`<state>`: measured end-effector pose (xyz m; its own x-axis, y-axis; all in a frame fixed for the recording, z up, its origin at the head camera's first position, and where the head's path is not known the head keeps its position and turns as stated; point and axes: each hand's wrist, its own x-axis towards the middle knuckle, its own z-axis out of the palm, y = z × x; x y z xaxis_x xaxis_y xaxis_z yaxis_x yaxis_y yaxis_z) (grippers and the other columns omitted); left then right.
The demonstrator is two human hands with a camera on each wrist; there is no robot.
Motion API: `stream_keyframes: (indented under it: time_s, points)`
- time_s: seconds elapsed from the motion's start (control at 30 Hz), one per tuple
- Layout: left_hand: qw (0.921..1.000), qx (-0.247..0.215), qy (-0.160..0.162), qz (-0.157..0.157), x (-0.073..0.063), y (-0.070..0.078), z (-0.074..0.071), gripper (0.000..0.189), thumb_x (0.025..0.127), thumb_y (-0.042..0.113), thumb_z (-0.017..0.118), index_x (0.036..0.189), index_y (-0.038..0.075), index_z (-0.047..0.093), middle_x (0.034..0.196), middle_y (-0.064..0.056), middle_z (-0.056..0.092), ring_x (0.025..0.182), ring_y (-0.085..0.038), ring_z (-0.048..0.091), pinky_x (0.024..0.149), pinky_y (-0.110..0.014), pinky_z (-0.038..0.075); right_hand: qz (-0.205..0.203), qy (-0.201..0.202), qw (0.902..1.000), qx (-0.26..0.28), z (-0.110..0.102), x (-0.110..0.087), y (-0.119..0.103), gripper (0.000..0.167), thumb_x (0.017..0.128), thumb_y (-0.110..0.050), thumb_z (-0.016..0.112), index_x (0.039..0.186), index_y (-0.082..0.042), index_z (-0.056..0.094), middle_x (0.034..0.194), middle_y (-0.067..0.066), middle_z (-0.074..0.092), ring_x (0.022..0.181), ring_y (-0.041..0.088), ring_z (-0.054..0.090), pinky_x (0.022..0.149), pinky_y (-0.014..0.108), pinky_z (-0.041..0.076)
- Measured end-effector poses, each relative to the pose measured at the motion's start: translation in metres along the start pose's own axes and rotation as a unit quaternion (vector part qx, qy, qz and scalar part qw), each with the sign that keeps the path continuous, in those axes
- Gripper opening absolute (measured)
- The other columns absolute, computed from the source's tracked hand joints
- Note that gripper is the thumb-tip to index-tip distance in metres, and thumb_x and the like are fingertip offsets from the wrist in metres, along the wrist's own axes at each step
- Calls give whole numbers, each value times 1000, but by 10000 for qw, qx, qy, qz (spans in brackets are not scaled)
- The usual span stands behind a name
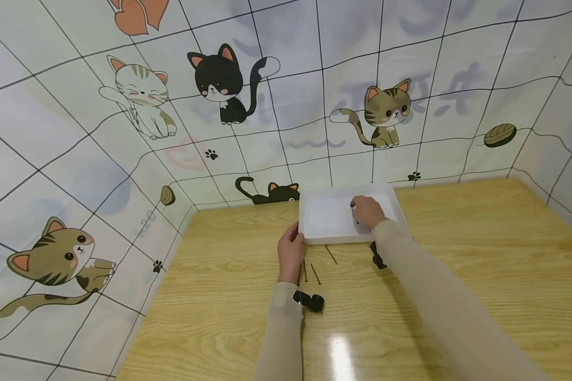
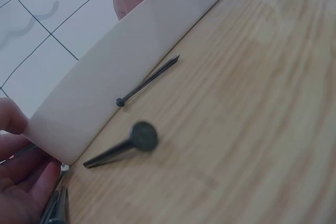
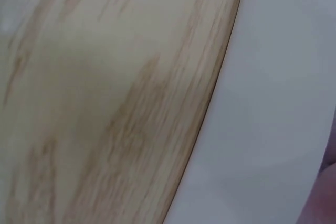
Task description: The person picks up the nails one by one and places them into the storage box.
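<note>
A shallow white tray [image 1: 324,239] stands at the back of the wooden table. My left hand [image 1: 291,253] grips its front left corner, thumb and fingers close about the wall in the left wrist view. Over the tray's floor, my right hand [image 1: 368,212] has its fingers curled downward, with small dark ends like a nail's showing at the fingertips; its grip is mostly hidden. Several dark nails lie in front of the tray: one nail [image 2: 149,80] along the wall, another nail [image 2: 113,152] with a wide flat head, and more beside the left fingers [image 2: 44,182].
The wooden table [image 1: 219,296] meets a wall covering [image 1: 295,121] printed with cats and grid lines behind and at the left. Black wrist cameras sit on both forearms, the left camera [image 1: 310,301] close to the nails. The tray's front wall fills part of the right wrist view.
</note>
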<state>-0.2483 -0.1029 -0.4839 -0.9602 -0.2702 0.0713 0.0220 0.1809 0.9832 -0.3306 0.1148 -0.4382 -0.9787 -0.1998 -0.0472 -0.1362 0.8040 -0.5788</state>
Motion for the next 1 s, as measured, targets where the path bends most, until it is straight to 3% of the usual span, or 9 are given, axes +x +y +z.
stream_keyframes:
  time_s: [0.3, 0.47, 0.73, 1.0]
  points:
    - [10000, 43, -6, -46, -2, 1, 2, 37, 89, 16, 48, 126, 18, 53, 120, 3, 55, 111, -9, 47, 92, -32, 38, -30, 25, 9998, -186, -7, -2, -3, 29, 91, -18, 46, 112, -1, 56, 94, 14, 61, 60, 19, 55, 53, 33, 42]
    - [10000, 40, -22, -77, -1, 1, 1, 38, 88, 17, 48, 126, 17, 53, 121, 4, 55, 111, -9, 47, 92, -32, 38, -123, 29, 9997, -220, -8, -1, -8, 30, 92, -24, 43, 111, -5, 57, 95, 10, 62, 51, 16, 54, 52, 32, 42]
    - [10000, 45, -27, -1, 0, 2, 0, 38, 88, 16, 47, 126, 15, 53, 122, 0, 55, 113, -12, 47, 93, -34, 38, -374, -78, 9980, -513, -12, -10, -12, 29, 92, -25, 44, 111, -8, 59, 106, 9, 60, 68, 17, 56, 57, 33, 44]
    - [9999, -57, -84, 27, -4, 5, 1, 38, 89, 15, 47, 126, 14, 53, 122, -1, 55, 113, -13, 47, 93, -33, 38, -562, 152, 9966, -587, -18, -31, -19, 26, 92, -24, 46, 107, -10, 61, 99, 6, 61, 79, 19, 55, 63, 35, 44]
